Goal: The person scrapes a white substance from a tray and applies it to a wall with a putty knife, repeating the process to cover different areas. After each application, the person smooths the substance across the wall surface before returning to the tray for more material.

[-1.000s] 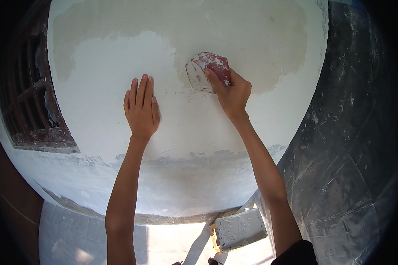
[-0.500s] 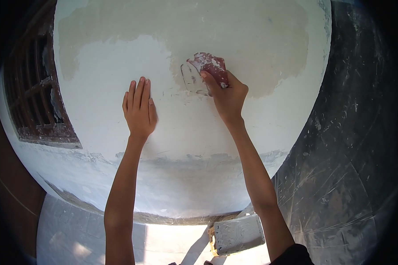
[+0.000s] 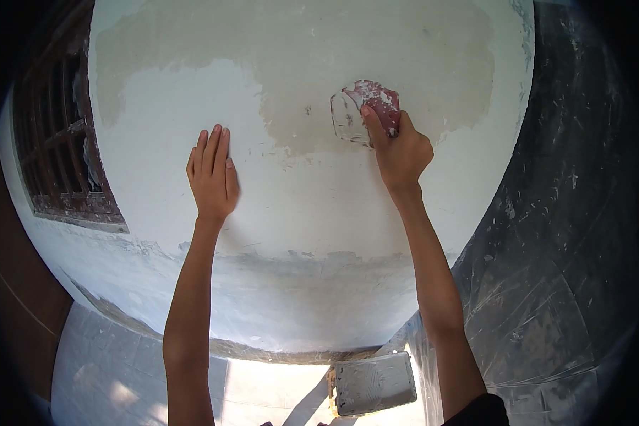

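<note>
My right hand (image 3: pixel 402 150) grips a dark red putty scraper (image 3: pixel 380 103) smeared with white, its thumb lying along the near face. A pale, see-through-looking part with dark marks sticks out on the scraper's left side, against the wall (image 3: pixel 298 206). My left hand (image 3: pixel 214 174) lies flat on the white area of the wall, fingers stretched upward and holding nothing. Around and above the scraper the wall shows a greyish-beige patch, with whiter coating below and to the left.
A rectangular tub (image 3: pixel 375 383) of white paste stands on the floor below the wall. To the left is a brown barred window (image 3: pixel 67 153). Dark plastic sheeting (image 3: pixel 547 284) hangs on the right, and a bluish sheet (image 3: pixel 121 355) covers the lower-left floor.
My right hand has moved the scraper to the right across the wall. My left hand stays flat on the wall, appearing slightly further left as the view shifts.
</note>
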`<state>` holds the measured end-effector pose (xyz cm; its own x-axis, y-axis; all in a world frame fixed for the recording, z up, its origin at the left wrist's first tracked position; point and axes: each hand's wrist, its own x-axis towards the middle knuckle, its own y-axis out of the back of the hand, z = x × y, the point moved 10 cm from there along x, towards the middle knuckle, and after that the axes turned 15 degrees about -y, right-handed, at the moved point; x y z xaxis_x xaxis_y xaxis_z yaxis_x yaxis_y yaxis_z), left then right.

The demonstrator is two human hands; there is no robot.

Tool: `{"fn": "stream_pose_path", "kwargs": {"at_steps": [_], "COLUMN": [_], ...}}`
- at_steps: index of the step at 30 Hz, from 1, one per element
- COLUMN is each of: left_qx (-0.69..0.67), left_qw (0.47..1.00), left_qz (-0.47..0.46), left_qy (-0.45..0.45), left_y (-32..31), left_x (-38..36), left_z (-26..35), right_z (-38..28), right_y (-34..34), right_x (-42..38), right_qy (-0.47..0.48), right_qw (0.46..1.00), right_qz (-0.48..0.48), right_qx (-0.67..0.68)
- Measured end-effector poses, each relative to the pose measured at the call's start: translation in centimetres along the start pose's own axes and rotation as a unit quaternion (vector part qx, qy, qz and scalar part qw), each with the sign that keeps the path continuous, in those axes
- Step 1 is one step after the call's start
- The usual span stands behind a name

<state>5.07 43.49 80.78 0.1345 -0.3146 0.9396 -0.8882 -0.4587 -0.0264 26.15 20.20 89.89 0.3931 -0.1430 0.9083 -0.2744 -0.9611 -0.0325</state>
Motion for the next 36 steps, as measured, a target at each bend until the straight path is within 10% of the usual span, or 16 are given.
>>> {"fn": "stream_pose_path", "kwargs": {"at_steps": [7,14,25,36], "left_qx": [0.001,-0.045,-0.297,-0.331], "left_qw": [1.000,0.998,0.904,0.826], "left_qz": [-0.010,-0.022,-0.269,-0.400], "left_qy": [0.009,0.041,0.149,0.216], "left_y": [-0.1,0.9,4.1,11.0], "left_x": [0.1,0.1,-24.1,-41.3], "left_z": [0.0,2.0,22.7,40.2], "right_z": [2.7,9.1,19.8,32.2], "right_y": [5.1,10.6,17.3,23.5], "right_x": [0.0,-7.8,-26.9,-46.1], "right_qy": [-0.057,-0.278,-0.437,-0.321], "right_qw": [0.994,0.940,0.851,0.837], "right_qz": [0.067,-0.100,-0.283,-0.435], "right_qx": [-0.058,0.168,0.071,-0.088]}}
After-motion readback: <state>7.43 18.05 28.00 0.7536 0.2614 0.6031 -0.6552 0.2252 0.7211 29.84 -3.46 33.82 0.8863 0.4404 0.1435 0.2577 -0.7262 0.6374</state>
